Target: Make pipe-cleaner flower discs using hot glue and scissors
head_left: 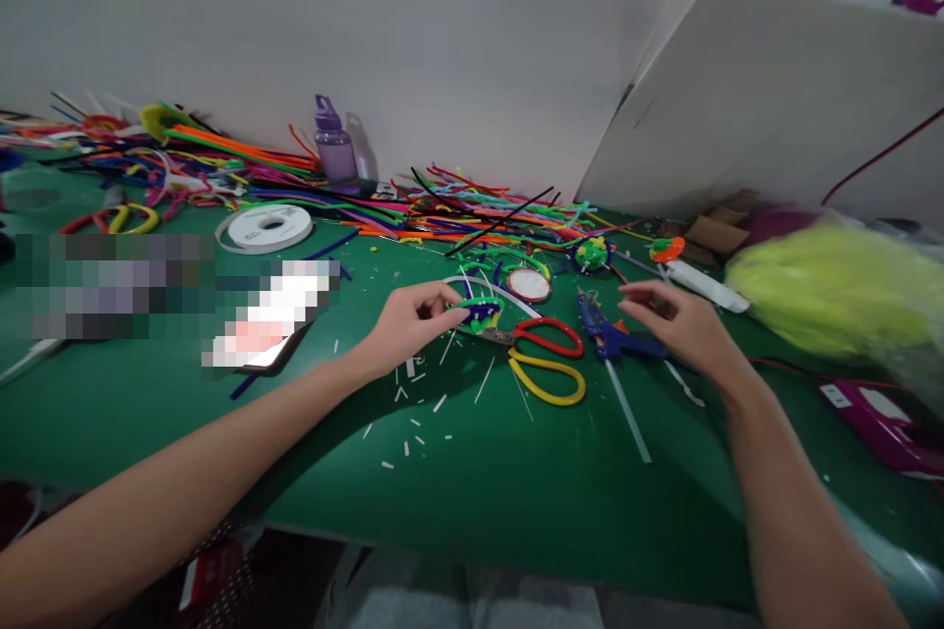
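My left hand (419,322) pinches the left edge of a small green and blue pipe-cleaner piece (483,314) near the middle of the table. Beside and partly beneath that piece lie scissors (550,381) with one red and one yellow handle. Over on the right, my right hand (668,314) hovers above the handle of a blue glue gun (609,334), thumb and fingertips close together; whether something tiny is between them is too small to tell. A clear glue stick (626,413) lies just below the gun. A round white disc with a red rim (529,285) rests behind the scissors.
Colourful pipe cleaners (472,216) run along the back of the green table (472,511). A purple bottle (335,147), a ribbon spool (269,228) and a lit phone (276,314) are left. Bagged yellow-green material (818,285) and a magenta device (885,428) are right.
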Available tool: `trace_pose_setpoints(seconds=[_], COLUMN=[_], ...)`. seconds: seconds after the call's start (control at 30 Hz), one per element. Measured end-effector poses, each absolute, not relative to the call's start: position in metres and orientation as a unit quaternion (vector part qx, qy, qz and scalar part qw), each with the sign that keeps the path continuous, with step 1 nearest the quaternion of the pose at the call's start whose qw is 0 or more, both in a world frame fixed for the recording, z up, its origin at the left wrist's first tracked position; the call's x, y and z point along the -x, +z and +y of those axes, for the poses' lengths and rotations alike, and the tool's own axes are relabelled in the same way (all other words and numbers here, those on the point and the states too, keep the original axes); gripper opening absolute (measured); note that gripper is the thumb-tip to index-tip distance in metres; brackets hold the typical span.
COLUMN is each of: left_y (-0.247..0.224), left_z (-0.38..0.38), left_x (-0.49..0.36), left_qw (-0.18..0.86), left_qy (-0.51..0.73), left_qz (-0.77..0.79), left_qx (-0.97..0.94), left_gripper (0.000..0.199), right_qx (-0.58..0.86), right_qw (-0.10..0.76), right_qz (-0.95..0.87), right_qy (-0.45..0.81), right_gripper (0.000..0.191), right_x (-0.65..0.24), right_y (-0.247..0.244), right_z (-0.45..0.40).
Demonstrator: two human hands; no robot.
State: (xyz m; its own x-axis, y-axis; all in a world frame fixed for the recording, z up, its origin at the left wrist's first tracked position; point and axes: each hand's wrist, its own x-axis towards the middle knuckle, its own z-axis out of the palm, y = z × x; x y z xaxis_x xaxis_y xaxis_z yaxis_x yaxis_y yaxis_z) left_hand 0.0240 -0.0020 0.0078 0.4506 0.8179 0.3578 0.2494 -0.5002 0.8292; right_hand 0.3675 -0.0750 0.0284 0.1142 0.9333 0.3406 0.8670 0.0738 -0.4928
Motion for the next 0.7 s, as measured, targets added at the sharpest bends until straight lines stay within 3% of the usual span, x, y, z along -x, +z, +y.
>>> trace_pose_setpoints(seconds=[0.13, 0.27, 0.5, 0.7], left_y=[0.005, 0.003, 0.005, 0.005], left_z=[0.003, 0.007, 0.011, 0.009], left_x=[-0.024, -0.023, -0.023, -0.024], left_qw=[0.466, 0.587, 0.661, 0.597], left_qy=[0.412, 0.415, 0.404, 0.428], left_qz=[0.332, 0.310, 0.312, 0.331], left_qx=[-0.709, -0.623, -0.550, -0.592], left_gripper=[0.017, 0.018, 0.020, 0.017], right_qx=[0.677, 0.641, 0.621, 0.665], right_qw=[0.192, 0.146, 0.156, 0.234], right_qz=[-0.688, -0.730, -0.760, -0.690], right_qy=[0.179, 0.187, 0.111, 0.165], right_gripper=[0.040, 0.053, 0.035, 0.034], right_x=[-0.398, -0.410, -0.404, -0.388], right_y=[0.015, 0.000, -0.015, 0.003], right_z=[-0.086, -0.088, -0.078, -0.084])
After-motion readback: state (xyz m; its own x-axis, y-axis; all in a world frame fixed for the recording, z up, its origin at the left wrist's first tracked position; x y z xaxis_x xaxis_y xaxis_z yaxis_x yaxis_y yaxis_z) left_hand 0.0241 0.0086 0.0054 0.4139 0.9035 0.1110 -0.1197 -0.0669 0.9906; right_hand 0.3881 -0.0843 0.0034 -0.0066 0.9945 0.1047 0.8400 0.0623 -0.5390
